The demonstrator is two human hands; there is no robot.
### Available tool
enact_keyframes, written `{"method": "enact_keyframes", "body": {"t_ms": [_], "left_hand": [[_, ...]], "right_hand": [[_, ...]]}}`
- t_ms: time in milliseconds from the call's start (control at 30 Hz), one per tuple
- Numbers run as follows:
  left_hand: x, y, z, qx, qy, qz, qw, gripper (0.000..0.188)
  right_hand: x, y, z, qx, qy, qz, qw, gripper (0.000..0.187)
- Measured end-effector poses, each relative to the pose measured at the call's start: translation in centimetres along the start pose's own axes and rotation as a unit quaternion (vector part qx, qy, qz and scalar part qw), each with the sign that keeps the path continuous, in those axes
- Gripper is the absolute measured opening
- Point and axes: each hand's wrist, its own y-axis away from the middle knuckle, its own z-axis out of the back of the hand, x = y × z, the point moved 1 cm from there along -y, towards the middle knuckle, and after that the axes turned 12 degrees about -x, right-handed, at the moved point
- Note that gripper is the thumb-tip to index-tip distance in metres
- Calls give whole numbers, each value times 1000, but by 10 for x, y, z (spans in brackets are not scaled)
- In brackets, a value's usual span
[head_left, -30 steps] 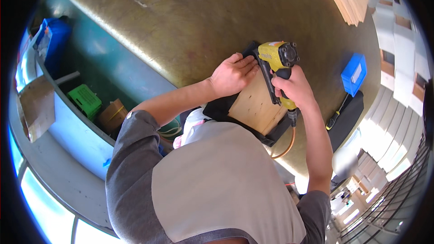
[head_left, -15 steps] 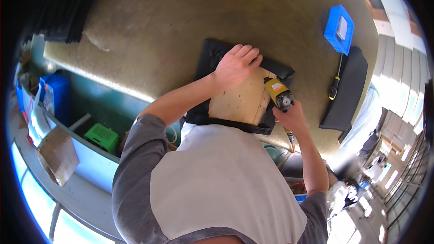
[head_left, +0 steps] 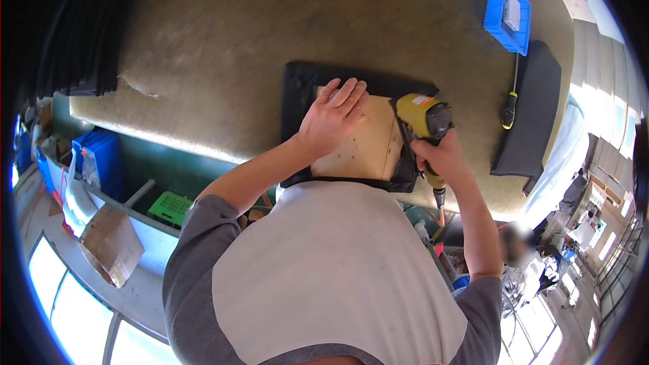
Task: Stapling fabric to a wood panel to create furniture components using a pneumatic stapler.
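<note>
Against my body lies a square wooden panel [head_left: 368, 136] with black fabric [head_left: 305, 82] folded over its edges. The bare wood shows in the middle, dotted with small dark marks. My left hand [head_left: 333, 120] rests on the wood near the far-left fabric fold, its fingers stretched out. Wrapped round the grip of a yellow and black air staple gun [head_left: 419, 113] is my right hand [head_left: 443, 159]. The gun sits over the panel's right edge, its nose close to the far-right fabric; exact contact is hidden. An orange-brown hose runs from its handle end.
On the brown tabletop [head_left: 223, 47], a blue tray [head_left: 497, 20] holds a white box. Beside it lie a yellow and black screwdriver [head_left: 510, 109] and a flat black piece [head_left: 531, 115]. Dark folded material [head_left: 84, 34] is at far left. A green crate [head_left: 169, 209] and cardboard [head_left: 111, 243] sit below left.
The staple gun has turned and shifted to the panel's right edge with my right hand. My left hand has slid left and nearer, its fingers straighter. The whole view has shifted slightly.
</note>
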Motion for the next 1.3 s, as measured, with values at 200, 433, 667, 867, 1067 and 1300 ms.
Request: {"method": "enact_keyframes", "body": {"t_ms": [200, 433, 667, 867, 1067, 1300], "left_hand": [[2, 15, -4, -1, 23, 13, 1000, 39], [1, 18, -3, -32, 56, 23, 998, 31], [18, 6, 48, -49, 16, 69, 996, 36], [29, 33, 36, -47, 10, 69, 997, 34], [30, 31, 36, -65, 25, 68, 995, 27], [20, 6, 36, -62, 24, 81, 995, 35]], "right_hand": [[24, -27, -21, 35, -100, 70, 992, 11], [47, -24, -36, 85, -83, 94, 988, 13], [46, -27, -43, 73, -88, 95, 989, 8], [65, -28, -57, 93, -57, 122, 986, 13], [71, -24, -68, 78, 1, 127, 989, 19], [-16, 24, -19, -24, 32, 179, 983, 25]]}}
